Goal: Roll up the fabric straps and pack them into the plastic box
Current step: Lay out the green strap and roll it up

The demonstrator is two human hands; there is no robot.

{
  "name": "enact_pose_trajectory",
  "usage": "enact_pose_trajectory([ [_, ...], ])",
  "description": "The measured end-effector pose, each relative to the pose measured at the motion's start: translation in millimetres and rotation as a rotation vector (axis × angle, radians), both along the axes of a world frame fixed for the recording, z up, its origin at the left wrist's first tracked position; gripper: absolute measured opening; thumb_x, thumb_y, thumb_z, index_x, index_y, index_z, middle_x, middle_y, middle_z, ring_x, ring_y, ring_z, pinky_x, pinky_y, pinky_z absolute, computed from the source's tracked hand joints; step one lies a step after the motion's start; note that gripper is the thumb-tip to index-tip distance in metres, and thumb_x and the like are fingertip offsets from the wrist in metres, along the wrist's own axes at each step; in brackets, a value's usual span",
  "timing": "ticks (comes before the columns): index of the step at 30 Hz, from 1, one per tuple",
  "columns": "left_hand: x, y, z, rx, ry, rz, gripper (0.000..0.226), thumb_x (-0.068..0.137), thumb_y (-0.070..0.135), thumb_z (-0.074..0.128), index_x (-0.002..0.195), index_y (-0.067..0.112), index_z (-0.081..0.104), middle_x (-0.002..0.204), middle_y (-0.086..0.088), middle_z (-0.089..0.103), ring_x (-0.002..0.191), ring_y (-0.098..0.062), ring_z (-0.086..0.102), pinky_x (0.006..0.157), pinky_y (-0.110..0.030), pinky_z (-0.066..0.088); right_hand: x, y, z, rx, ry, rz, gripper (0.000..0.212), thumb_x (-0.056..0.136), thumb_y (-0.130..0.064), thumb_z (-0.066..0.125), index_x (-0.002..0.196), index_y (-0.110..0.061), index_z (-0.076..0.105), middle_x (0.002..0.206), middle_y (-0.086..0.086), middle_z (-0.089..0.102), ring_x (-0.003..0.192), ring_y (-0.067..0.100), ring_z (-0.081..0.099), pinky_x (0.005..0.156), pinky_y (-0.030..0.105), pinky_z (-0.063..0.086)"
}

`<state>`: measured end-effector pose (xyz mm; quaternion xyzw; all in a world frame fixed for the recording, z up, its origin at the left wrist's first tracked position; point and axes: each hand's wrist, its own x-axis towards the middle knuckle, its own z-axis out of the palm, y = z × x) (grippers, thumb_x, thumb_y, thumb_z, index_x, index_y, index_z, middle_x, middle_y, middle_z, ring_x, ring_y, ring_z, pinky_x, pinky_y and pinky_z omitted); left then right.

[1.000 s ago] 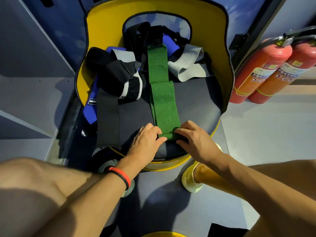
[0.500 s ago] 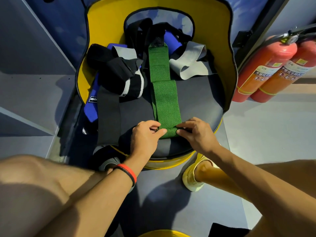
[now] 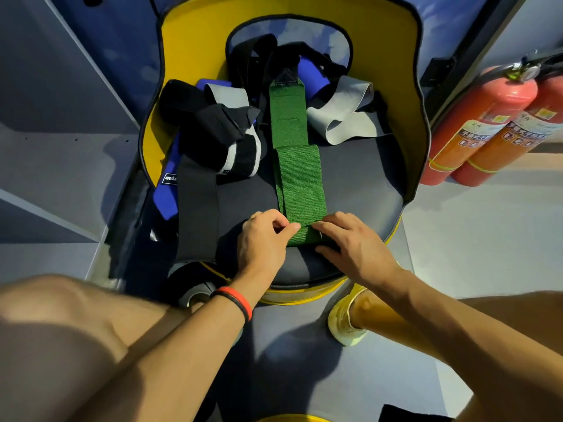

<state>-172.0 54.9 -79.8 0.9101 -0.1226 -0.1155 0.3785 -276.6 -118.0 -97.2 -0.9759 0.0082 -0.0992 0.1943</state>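
Green strap (image 3: 297, 184) is laid flat on the dark seat (image 3: 359, 184) of a yellow-backed chair. Its long axis runs straight from the seat's near edge towards the back, where its far end is tucked among the other straps. Its near end is being turned into a small roll close to the near edge, between the two hands. The left hand (image 3: 262, 242) is set at the roll's left side, fingers curled, with thumb and forefinger pinching the strap's edge. The right hand (image 3: 350, 245) is set at the right side, its fingers held close together over the roll and its thumb on the near side, so that the roll is nipped between them. Both hands are about equally near. The unrolled length lies directly ahead of the fingertips, so the roll is judged to be driven away from the body, along the strap.

A black strap (image 3: 198, 214) is draped over the seat's left edge, beside a blue strap (image 3: 166, 199). A grey strap (image 3: 338, 117) is heaped at the back right. No plastic box can be seen.

Compared with a second ago, the roll has been carried a little further up the strap and the flat stretch ahead of it looks slightly shorter. The left fingers, then lying flatter on the end, are now drawn into a pinch.
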Motion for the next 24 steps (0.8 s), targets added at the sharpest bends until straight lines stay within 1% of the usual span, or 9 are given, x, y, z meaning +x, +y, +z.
enact_pose_trajectory([
  [3, -9.2, 4.4, -1.6, -0.025, -0.044, -0.049, 0.017, 0.088, 0.042, 0.076, 0.086, 0.026, 0.073, 0.095, 0.004, 0.065, 0.085, -0.017, 0.063, 0.076, -0.037, 0.053, 1.3, 2.5, 5.1, 0.061, 0.045, -0.023, 0.041, 0.084, -0.018, 0.08, 0.124, -0.012, 0.069, 0.12, 0.007, 0.06, 0.103, 0.029, 0.063, 0.091, 0.042, 0.056],
  [6, -14.5, 6.8, 0.0, -0.031, -0.021, -0.042, 0.02, 0.085, 0.039, 0.08, 0.093, 0.021, 0.076, 0.102, 0.002, 0.067, 0.098, -0.02, 0.062, 0.085, -0.038, 0.052, -2.1, 11.9, 6.5, 0.129, 0.075, -0.142, 0.042, 0.081, -0.015, 0.083, 0.121, -0.013, 0.073, 0.129, 0.013, 0.055, 0.108, 0.03, 0.064, 0.097, 0.036, 0.052],
  [8, -15.7, 8.0, 1.3, -0.043, 0.002, -0.031, 0.021, 0.083, 0.039, 0.081, 0.094, 0.021, 0.077, 0.103, 0.003, 0.069, 0.101, -0.02, 0.063, 0.087, -0.039, 0.053, -4.2, 17.8, 5.0, 0.155, 0.112, -0.208, 0.044, 0.079, -0.016, 0.084, 0.121, -0.015, 0.074, 0.135, 0.015, 0.054, 0.11, 0.035, 0.061, 0.101, 0.042, 0.051],
  [10, -17.8, 7.8, 3.1, -0.074, 0.025, -0.011, 0.02, 0.083, 0.037, 0.082, 0.096, 0.021, 0.078, 0.106, 0.004, 0.071, 0.103, -0.019, 0.063, 0.089, -0.037, 0.053, -3.3, 18.9, 8.4, 0.156, 0.141, -0.228, 0.044, 0.078, -0.02, 0.085, 0.121, -0.017, 0.074, 0.134, 0.014, 0.059, 0.109, 0.039, 0.059, 0.097, 0.047, 0.052],
  [13, -20.8, 7.2, 4.3, -0.124, 0.048, 0.019, 0.019, 0.083, 0.032, 0.083, 0.098, 0.02, 0.079, 0.109, 0.004, 0.073, 0.101, -0.012, 0.064, 0.084, -0.022, 0.047, -1.9, 15.7, 15.4, 0.141, 0.155, -0.19, 0.044, 0.079, -0.02, 0.085, 0.121, -0.017, 0.074, 0.131, 0.013, 0.065, 0.106, 0.043, 0.059, 0.092, 0.049, 0.051],
  [15, -21.9, 7.3, 4.8, -0.156, 0.084, 0.029, 0.018, 0.082, 0.029, 0.084, 0.097, 0.019, 0.08, 0.114, 0.005, 0.073, 0.102, -0.008, 0.064, 0.082, -0.012, 0.041, -3.1, 14.1, 16.8, 0.169, 0.163, -0.171, 0.045, 0.08, -0.018, 0.084, 0.123, -0.016, 0.074, 0.134, 0.014, 0.064, 0.11, 0.042, 0.058, 0.097, 0.046, 0.048],
  [19, -18.7, 11.7, 5.1, -0.22, 0.17, 0.045, 0.017, 0.08, 0.028, 0.085, 0.096, 0.025, 0.079, 0.11, 0.01, 0.074, 0.104, -0.005, 0.066, 0.08, -0.006, 0.041, -2.0, 11.0, 15.0, 0.208, 0.21, -0.165, 0.046, 0.083, -0.022, 0.082, 0.128, -0.019, 0.072, 0.144, 0.016, 0.057, 0.124, 0.04, 0.054, 0.107, 0.042, 0.043],
  [21, -17.0, 13.3, 7.1, -0.211, 0.176, 0.012, 0.023, 0.082, 0.03, 0.084, 0.104, 0.03, 0.078, 0.102, 0.011, 0.074, 0.097, -0.003, 0.068, 0.077, -0.009, 0.044, -0.2, 9.0, 15.1, 0.206, 0.226, -0.147, 0.045, 0.084, -0.023, 0.082, 0.128, -0.019, 0.071, 0.144, 0.015, 0.057, 0.125, 0.039, 0.055, 0.108, 0.042, 0.044],
  [24, -17.0, 12.0, 5.6, -0.157, 0.083, -0.067, 0.026, 0.086, 0.029, 0.08, 0.111, 0.03, 0.078, 0.111, 0.01, 0.071, 0.095, -0.004, 0.067, 0.086, -0.021, 0.053, -0.6, 8.8, 15.0, 0.207, 0.221, -0.132, 0.045, 0.084, -0.023, 0.082, 0.127, -0.019, 0.071, 0.142, 0.014, 0.058, 0.124, 0.038, 0.057, 0.108, 0.041, 0.046],
])
